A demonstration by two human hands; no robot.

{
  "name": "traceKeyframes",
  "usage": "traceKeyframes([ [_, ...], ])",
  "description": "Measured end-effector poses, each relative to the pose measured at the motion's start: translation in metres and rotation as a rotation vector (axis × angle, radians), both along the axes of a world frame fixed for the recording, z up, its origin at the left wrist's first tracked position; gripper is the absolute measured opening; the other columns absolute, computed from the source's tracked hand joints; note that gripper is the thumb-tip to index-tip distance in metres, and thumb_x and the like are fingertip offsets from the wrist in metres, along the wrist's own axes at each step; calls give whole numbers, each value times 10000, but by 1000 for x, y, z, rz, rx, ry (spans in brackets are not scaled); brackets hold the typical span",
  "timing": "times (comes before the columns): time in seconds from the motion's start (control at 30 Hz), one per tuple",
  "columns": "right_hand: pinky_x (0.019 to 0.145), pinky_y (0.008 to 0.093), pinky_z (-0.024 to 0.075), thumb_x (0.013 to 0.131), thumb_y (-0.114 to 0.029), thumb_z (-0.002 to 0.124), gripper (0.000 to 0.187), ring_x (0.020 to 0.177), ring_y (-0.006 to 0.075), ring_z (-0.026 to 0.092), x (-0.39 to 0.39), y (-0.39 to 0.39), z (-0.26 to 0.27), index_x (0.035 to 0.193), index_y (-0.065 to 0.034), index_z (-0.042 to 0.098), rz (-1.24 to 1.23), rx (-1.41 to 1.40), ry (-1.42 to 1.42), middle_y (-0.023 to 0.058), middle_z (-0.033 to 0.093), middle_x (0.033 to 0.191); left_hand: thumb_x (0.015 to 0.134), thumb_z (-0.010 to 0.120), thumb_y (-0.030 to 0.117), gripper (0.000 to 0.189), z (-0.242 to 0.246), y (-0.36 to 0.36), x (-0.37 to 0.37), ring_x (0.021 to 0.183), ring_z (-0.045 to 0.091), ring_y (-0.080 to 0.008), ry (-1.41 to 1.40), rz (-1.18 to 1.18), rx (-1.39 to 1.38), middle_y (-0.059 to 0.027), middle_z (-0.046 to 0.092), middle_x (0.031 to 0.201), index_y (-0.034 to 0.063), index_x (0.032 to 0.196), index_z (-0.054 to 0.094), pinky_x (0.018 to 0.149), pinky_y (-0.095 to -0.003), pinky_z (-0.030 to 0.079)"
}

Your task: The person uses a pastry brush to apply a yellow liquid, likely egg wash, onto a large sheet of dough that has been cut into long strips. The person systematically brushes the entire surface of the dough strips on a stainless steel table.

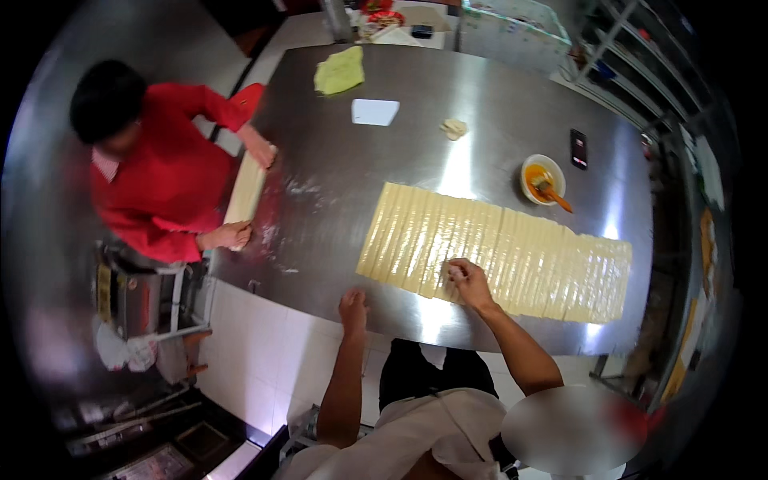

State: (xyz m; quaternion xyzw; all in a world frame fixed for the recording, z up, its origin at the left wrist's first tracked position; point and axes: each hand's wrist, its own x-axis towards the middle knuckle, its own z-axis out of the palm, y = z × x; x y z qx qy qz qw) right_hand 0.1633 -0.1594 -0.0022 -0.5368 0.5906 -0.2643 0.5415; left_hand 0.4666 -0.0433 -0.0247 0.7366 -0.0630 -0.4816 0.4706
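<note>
Many pale dough strips (pixel 498 255), glossy on top, lie side by side on the stainless steel table (pixel 336 162). My right hand (pixel 470 282) is over the lower middle of the strips with its fingers curled; whether it pinches anything is too small to tell. At the table's near edge, left of the strips, my left hand (pixel 354 309) has its fingers bent, and its inner side is hidden. Beyond the strips stands a white bowl (pixel 527 192) of orange-yellow liquid, with a pastry brush (pixel 555 197) leaning in it by its orange handle.
A co-worker in red (pixel 174 162) holds a long dough piece (pixel 245 189) at the table's left edge. Farther back lie a yellow-green cloth (pixel 341 71), a white rectangular sheet or scraper (pixel 375 112), a small dough lump (pixel 454 129) and a phone (pixel 579 149). Shelves (pixel 648 54) stand at right.
</note>
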Motion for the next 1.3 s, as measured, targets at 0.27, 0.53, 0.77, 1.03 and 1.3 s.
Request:
traceKeyframes([
  [0.27, 870, 398, 579, 1031, -247, 607, 347, 960, 307, 739, -116, 65, 40, 1233, 17, 707, -14, -63, 341, 208, 763, 1089, 1019, 665, 287, 562, 2, 59, -17, 1139, 649, -194, 135, -102, 39, -33, 653, 1264, 51, 1502, 504, 913, -450, 499],
  [0.53, 855, 402, 580, 1010, -208, 624, 302, 930, 302, 744, -344, 177, 32, 1189, 18, 717, -307, -139, 372, 197, 770, 1030, 1027, 654, 254, 454, 7, 106, -175, 1115, 675, -186, 9, -252, 35, -51, 686, 1258, 59, 1425, 556, 831, -373, 544],
  [0.77, 823, 366, 572, 1013, -183, 640, 285, 856, 226, 715, -588, 288, 1, 1195, 24, 712, -606, -154, 324, 142, 766, 942, 1009, 663, 250, 361, 10, 124, -460, 1051, 694, -187, 77, -567, -29, -69, 728, 1102, 54, 1310, 630, 808, -343, 538],
  [1.03, 935, 438, 565, 970, -115, 625, 294, 1032, 388, 727, -762, 223, 70, 1212, 37, 693, -382, -273, 466, 239, 746, 1121, 1021, 613, 228, 255, 48, 117, -712, 1043, 702, -215, 283, -817, 23, -81, 729, 1146, 59, 1193, 695, 886, -402, 564],
  [1.3, 959, 421, 562, 964, -133, 626, 318, 1059, 358, 716, -845, 116, 55, 1239, 11, 695, -152, -256, 519, 217, 737, 1143, 1039, 607, 198, 171, 2, 97, -884, 1019, 654, -167, 497, -390, 95, -27, 681, 1084, 81, 1136, 686, 811, -401, 578],
])
